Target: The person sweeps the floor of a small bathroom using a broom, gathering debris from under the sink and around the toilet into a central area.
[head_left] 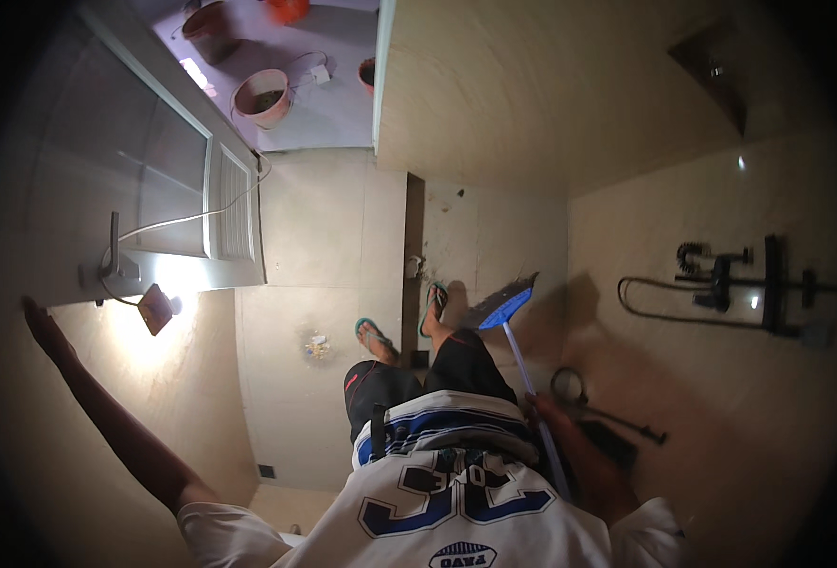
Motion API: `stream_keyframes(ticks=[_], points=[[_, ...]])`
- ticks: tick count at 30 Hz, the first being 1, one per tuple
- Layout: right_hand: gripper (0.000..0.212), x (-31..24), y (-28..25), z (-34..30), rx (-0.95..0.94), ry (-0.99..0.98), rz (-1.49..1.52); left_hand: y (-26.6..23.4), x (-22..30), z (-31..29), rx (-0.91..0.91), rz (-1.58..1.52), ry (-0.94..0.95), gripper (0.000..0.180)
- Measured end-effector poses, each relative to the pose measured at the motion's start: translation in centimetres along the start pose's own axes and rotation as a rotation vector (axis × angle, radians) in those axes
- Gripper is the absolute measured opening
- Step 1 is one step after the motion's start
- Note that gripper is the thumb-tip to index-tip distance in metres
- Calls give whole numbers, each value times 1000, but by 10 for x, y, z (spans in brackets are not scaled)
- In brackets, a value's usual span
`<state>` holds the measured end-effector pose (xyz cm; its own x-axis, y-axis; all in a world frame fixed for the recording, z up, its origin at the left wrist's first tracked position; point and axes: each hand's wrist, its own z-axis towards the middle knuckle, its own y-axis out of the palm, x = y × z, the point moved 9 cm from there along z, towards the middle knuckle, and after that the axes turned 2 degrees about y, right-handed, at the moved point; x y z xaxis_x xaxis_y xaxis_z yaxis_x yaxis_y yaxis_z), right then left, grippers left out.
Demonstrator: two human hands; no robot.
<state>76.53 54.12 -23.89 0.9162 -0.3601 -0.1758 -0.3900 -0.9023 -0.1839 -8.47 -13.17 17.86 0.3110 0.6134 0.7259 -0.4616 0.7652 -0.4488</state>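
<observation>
Head: broom (pixel 506 309) btwn step (pixel 415 208) & wall (pixel 626 213)

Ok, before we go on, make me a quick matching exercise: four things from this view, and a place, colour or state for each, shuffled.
Things
1. Right hand
2. Left hand
3. Broom head
4. Bucket with dark contents

Places, colours, states
A. Blue, with dark bristles
B. At the edge of the door
C. Standing on the purple-tinted floor
D. Around the broom handle

Right pairs: 1-D, 2-B, 3-A, 4-C
</observation>
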Motion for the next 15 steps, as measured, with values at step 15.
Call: stream_keyframes(ticks=[15], points=[[28, -343, -164, 248, 141, -232, -1128, 397, 174, -736, -731, -42, -682, 46]])
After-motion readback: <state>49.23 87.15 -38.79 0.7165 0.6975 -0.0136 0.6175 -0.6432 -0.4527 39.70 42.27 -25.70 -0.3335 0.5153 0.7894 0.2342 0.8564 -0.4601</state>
